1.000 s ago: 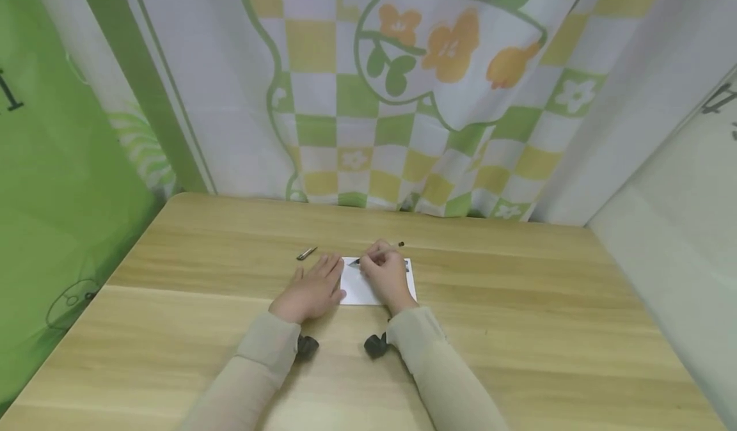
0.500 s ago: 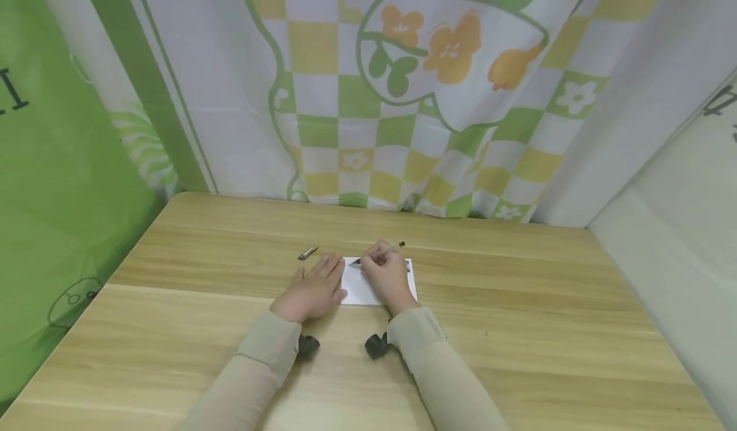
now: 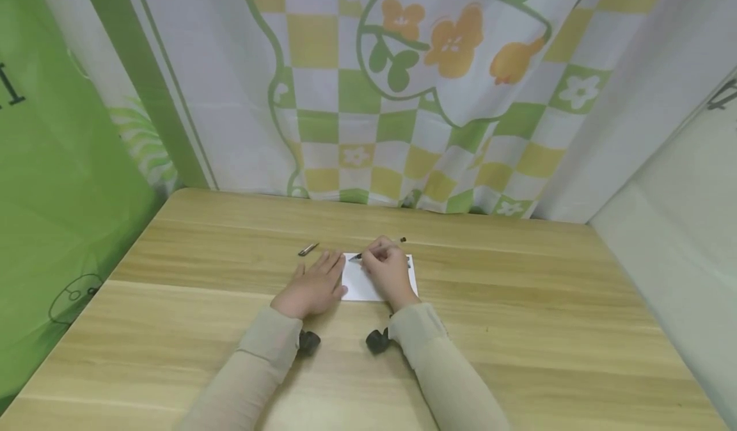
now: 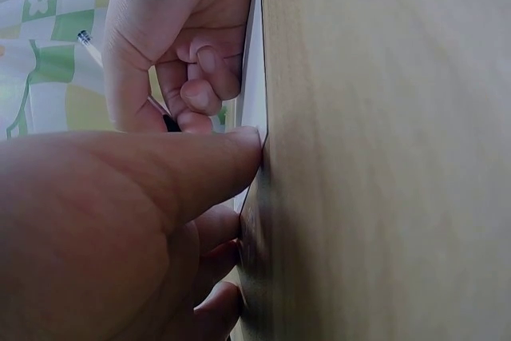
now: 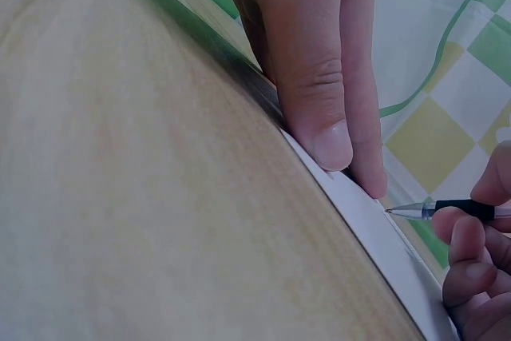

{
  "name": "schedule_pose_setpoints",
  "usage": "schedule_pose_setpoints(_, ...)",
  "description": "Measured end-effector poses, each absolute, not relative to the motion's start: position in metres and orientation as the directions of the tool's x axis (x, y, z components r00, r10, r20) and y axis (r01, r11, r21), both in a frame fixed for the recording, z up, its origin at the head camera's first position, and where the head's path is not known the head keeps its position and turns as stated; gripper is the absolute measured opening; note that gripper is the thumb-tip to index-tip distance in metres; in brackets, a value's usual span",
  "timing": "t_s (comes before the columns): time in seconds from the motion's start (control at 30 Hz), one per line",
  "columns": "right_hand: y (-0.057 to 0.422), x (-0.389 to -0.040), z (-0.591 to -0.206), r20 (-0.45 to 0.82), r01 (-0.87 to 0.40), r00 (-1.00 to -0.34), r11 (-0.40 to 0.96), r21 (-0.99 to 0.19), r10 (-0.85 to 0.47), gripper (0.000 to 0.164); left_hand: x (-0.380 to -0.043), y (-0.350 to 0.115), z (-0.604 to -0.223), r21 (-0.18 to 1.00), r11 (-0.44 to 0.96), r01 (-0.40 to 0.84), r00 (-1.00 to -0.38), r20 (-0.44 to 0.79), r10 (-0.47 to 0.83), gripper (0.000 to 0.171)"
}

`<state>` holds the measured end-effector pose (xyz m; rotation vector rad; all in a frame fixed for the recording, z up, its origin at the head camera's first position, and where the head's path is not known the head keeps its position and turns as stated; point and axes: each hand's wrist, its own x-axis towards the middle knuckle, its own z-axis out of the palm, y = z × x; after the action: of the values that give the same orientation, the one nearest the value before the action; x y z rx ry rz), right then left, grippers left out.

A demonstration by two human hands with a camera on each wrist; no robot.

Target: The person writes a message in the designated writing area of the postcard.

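Head camera view: a person bends to penwork over a white sheet [image 3: 361, 285] lying just below the middle of the frame on a wood-grain table [image 3: 535, 316]. At the sheet's left edge, the left hand [image 3: 311, 289] lies with fingers extended, three close together and the outermost apart, the thumb reaching onto the paper. To its right, the right hand [image 3: 390, 270] pinches a black-gripped pen [image 5: 463, 209], fingers clamped just behind the tip. The pen slants toward the sheet's upper left corner; whether the point touches paper cannot be told. Dark marks [image 3: 409, 263] show near the sheet's upper right edge, and a pen cap [image 3: 308, 249] lies above the left hand.

Good work here likely calls for firm, even pressure from the left hand so the small sheet does not skid, with its fingertips clear of the pen point. A light pinch and a steady slant should make for clean strokes, while the right hand, resting low, may need to avoid smearing fresh ink.
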<state>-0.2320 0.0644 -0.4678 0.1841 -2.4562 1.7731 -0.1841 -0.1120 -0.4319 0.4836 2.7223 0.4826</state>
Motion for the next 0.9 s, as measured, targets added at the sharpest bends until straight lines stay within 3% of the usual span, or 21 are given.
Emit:
schedule_pose_setpoints(0.57,0.064,-0.232,-0.468,0.176,-0.178,-0.984,0.332,-0.926,-0.038,0.01,-0.197,-0.115,-0.454,0.368,0.893,0.257,-0.888,-0.276,0.369,0.069)
schedule_pose_setpoints(0.9,0.065,-0.234,-0.469,0.17,-0.17,-0.985,0.317,-0.933,-0.026,0.01,-0.191,-0.113,-0.442,0.369,0.893,0.257,-0.887,-0.278,0.369,0.068)
